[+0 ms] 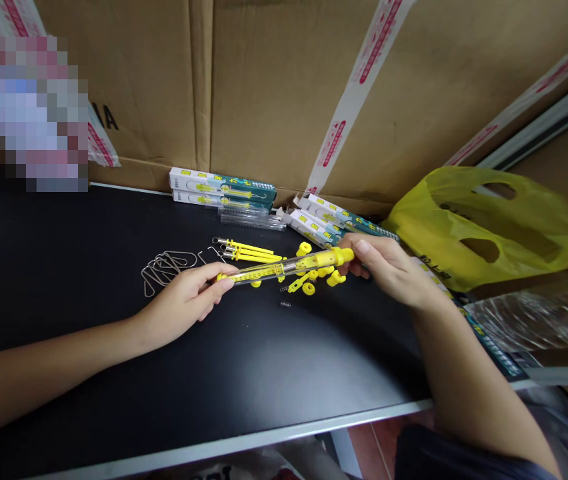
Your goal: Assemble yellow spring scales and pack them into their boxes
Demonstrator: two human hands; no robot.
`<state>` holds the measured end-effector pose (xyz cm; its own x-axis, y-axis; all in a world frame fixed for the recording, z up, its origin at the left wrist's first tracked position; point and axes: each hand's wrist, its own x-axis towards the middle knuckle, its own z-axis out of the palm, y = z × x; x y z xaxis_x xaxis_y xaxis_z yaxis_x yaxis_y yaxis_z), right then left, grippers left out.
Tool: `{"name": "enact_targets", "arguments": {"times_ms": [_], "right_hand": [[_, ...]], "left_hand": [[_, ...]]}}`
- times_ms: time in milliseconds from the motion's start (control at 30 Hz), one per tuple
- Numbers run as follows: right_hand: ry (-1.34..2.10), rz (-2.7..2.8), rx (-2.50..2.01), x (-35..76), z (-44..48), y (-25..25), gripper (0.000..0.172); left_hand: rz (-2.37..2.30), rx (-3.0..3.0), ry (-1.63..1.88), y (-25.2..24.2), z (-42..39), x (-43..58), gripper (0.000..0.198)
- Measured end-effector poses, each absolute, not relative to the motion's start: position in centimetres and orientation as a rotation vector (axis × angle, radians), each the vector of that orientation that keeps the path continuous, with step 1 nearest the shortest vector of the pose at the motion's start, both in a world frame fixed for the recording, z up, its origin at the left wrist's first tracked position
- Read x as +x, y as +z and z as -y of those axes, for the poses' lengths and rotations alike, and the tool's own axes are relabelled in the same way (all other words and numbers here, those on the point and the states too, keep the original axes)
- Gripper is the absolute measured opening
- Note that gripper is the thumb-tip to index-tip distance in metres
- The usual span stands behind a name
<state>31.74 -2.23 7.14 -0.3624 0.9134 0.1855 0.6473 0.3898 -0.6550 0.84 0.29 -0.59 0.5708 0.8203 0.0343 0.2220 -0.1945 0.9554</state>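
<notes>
A clear tube with yellow parts inside (287,267) is held slightly tilted above the black table (244,380). My left hand (187,297) pinches its left end, and my right hand (381,267) grips the yellow cap at its right end. Behind and below the tube lie small yellow parts (309,289) and a small spring (285,305). Several yellow rods with metal ends (251,253) rest just beyond it. Bent metal hooks (167,270) lie in a pile near my left hand.
Printed boxes (221,189) stand at the back, with clear tubes (251,219) before them. More boxes (314,227) lean near my right hand. A yellow plastic bag (429,233) and a clear ribbed plastic item (534,313) are at the right. Large cardboard (274,87) borders the back.
</notes>
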Motion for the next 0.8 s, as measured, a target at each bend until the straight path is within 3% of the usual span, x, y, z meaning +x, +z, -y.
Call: {"name": "enact_targets", "arguments": {"times_ms": [200,500,667,800], "right_hand": [[0.783,2.044,-1.311,31.63,2.45,7.18,0.023],[0.696,2.088,-1.325,31.57,2.02,6.39,0.051],[0.877,1.988,-1.237,31.5,2.08,6.23,0.024],[0.798,2.022,-1.261,31.31,2.2,6.36,0.027]], "left_hand": [[-0.873,1.714,0.695,-0.52,-0.19,0.81,0.037],[-0.87,1.721,0.693,-0.75,-0.16,0.76,0.035],[-0.865,1.71,0.7,-0.61,-0.15,0.85,0.035],[-0.865,1.706,0.694,-0.47,-0.17,0.86,0.035]]}}
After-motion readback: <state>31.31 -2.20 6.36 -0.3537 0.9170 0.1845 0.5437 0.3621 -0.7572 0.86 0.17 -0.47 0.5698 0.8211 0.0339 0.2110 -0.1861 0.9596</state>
